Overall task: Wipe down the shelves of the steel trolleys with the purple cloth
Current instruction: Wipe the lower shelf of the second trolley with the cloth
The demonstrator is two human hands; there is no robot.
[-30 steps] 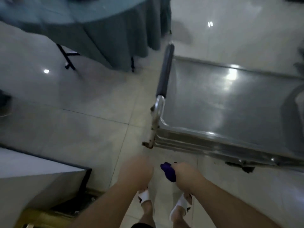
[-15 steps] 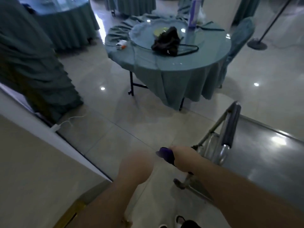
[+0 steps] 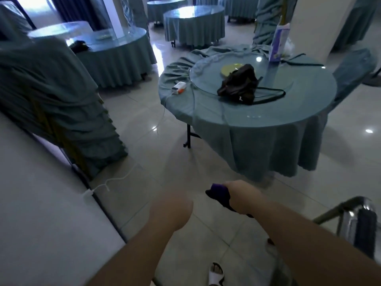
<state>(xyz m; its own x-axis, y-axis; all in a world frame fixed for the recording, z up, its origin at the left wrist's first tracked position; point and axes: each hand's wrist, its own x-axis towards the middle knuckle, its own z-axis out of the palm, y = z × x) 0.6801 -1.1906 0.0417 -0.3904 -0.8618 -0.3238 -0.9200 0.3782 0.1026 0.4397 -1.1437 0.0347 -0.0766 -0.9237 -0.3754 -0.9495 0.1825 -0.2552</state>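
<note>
Both hands hang low in front of the body: the right hand (image 3: 243,198) is curled tight around the bunched purple cloth (image 3: 219,194), which pokes out on its left side, while the left hand (image 3: 171,205) is seen only from the back, holding nothing visible, and whether its fingers are curled or loose cannot be told. Only one corner of a steel trolley (image 3: 350,213) shows, at about 4 o'clock from the cloth, its dark padded handle (image 3: 365,230) and shiny upright post near the right forearm; no shelf is in view. Across the tiled floor at 12 o'clock stands a round table (image 3: 257,124) draped in teal with a dark bag (image 3: 237,83) on its glass top. The step in hand looks like walking with the cloth to a shelf. To do it well, I would open the wad into a flat pad before touching steel, steady the trolley by its handle with the free hand, and wipe in overlapping straight passes from far edge to near.
</note>
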